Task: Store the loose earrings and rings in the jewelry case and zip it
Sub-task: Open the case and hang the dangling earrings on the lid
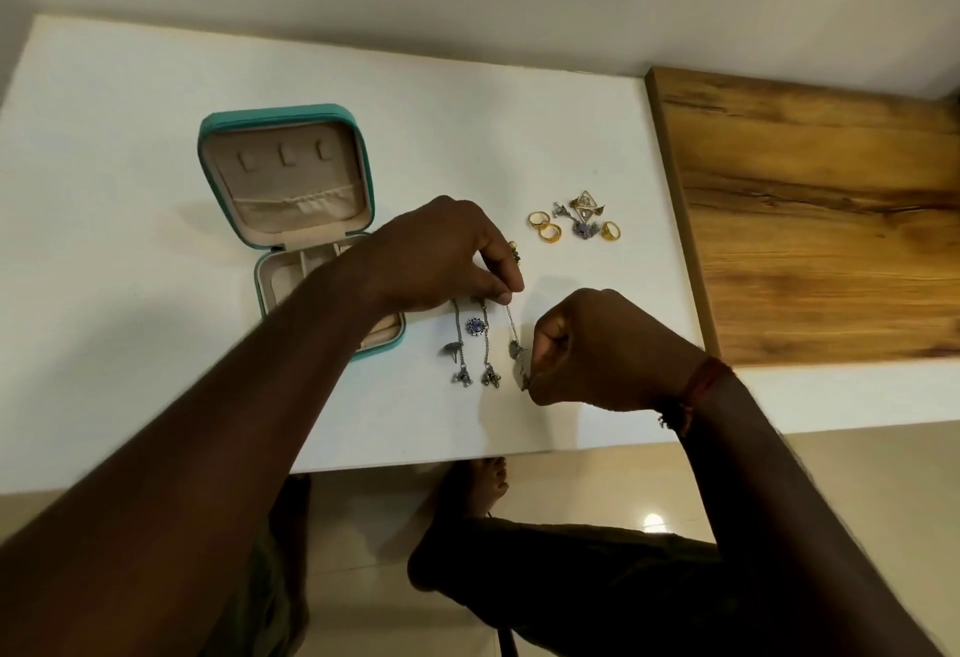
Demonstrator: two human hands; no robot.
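A teal jewelry case (236, 136) lies open on the white table (130, 318), its beige lid tilted back and its tray partly hidden by my left forearm. My left hand (441, 256) pinches the top of a long silver chain earring (511, 329). My right hand (597, 349) is closed on the same earring's lower end. Two more silver chain earrings (485, 344) and a blue-stone piece (476, 326) lie just left of it. Gold rings (545, 226) and a small heap of earrings (582, 217) sit farther back on the right.
A wooden panel (821, 219) adjoins the table on the right. The table's front edge runs just below my hands, with tiled floor (649, 500), my bare foot (483, 485) and my legs beneath it. A wall rises behind the table.
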